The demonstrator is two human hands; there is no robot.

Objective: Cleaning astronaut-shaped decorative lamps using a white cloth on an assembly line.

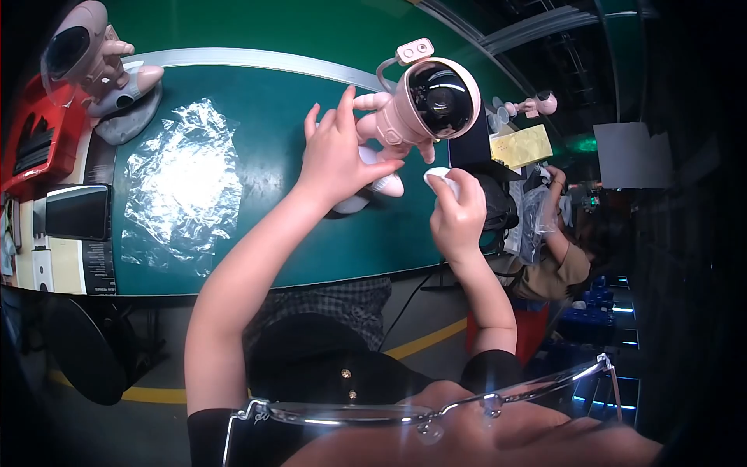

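Observation:
A pink astronaut figurine (394,123) with a glossy black visor stands on the table, tilted in my view. It sits on a white rocket with a pink nose (389,185) over a grey base. My left hand (334,152) is around its left side, fingers up by the figurine's arm and thumb across the rocket; part of the grip is hidden. Just right of the rocket, my right hand (461,214) is closed on a small white wad (442,173), possibly cloth or tissue. The wad is near the figurine's foot but looks apart from it.
Crumpled clear plastic (183,187) lies on the green table (272,117). At left are another astronaut figurine (97,62), a red bin (50,144) and a dark phone-like slab (78,212). On the right are a yellow box (521,146), a black bag-like object (498,206) and a co-worker (556,268) handling clear plastic.

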